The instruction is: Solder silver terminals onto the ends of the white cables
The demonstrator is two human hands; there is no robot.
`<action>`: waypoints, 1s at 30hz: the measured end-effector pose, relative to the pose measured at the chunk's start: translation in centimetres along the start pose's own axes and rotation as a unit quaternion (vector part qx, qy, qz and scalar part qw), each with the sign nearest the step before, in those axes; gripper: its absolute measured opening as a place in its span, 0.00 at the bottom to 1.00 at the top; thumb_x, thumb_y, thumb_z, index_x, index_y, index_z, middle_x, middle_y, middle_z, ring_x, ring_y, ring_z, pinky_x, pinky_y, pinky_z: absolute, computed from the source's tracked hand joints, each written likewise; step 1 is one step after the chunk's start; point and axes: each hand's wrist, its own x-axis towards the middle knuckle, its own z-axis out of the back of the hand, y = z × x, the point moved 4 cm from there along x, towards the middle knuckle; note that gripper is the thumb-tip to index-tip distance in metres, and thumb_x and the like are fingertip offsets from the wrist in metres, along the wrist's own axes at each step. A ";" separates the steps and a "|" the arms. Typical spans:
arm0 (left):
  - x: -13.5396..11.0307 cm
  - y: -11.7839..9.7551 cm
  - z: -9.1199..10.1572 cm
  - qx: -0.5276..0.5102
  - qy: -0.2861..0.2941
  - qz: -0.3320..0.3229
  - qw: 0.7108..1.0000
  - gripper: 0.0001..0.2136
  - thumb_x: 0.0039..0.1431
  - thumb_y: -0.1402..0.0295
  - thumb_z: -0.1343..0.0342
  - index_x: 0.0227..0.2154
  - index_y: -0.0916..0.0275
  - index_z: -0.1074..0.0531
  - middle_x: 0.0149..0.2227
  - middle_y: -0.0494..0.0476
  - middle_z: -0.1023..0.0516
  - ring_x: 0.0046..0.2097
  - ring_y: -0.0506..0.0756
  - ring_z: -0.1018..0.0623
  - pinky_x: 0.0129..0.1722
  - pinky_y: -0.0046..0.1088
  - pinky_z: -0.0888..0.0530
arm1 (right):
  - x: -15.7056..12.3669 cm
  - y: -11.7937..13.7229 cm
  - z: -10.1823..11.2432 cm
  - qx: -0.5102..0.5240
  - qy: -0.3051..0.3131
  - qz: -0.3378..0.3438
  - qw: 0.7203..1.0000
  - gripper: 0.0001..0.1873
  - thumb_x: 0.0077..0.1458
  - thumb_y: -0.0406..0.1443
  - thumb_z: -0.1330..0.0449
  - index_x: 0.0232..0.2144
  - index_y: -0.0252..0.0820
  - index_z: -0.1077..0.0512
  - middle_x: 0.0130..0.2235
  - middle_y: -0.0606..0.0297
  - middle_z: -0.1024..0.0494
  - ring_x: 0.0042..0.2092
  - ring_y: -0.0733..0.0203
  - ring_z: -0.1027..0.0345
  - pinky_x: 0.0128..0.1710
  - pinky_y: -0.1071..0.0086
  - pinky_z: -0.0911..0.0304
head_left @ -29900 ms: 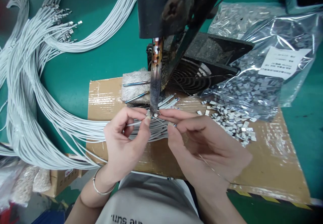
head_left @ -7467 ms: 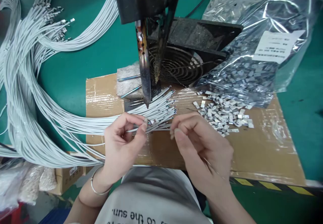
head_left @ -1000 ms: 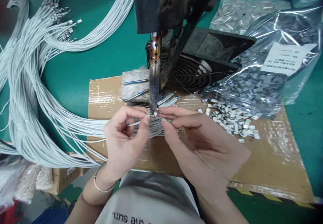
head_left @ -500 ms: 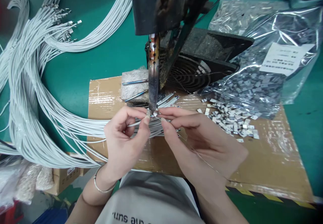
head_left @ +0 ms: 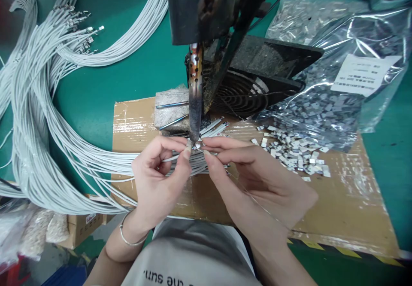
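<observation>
Pinching the end of a white cable between thumb and forefinger of the left hand. Gripping a thin wire between thumb and fingers of the right hand, with a length trailing back across the palm. Set between the two groups of fingertips, right by the tip of a soldering iron: a small bright metal piece. Impossible to tell here whether touching the tip or barely apart from it, or how joined to the cable. Lying beneath and just past both hands: a bundle of white cables, on cardboard over the green worktop. Scattered beyond and to the right of the right hand: a pile of metal tabs, beside a clear bag of similar pieces. Standing past the fingertips, behind the iron: a dark fan. Likely, with so little room around the tip, to burn a fingertip on any small forward slip. Apt to skew the metal piece on any slackening of the left pinch, being so narrowly held. Could miss the spot with the wire too, from a bend in the fine strand. Might also scorch cables underneath, from dropping both hands too low around the iron, or tug the held end askew by snagging the bundle with a finger.
</observation>
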 end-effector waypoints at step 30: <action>-0.3 0.3 0.2 0.013 0.005 -0.006 1.000 0.06 0.60 0.77 0.33 0.31 0.60 0.19 0.39 0.58 0.15 0.35 0.52 0.19 0.23 0.21 0.30 | -0.1 -0.6 -0.1 -0.007 -0.007 -0.028 1.000 0.10 0.61 0.26 0.32 0.34 0.47 0.21 0.45 0.64 0.11 0.47 0.54 0.14 0.48 0.61 0.20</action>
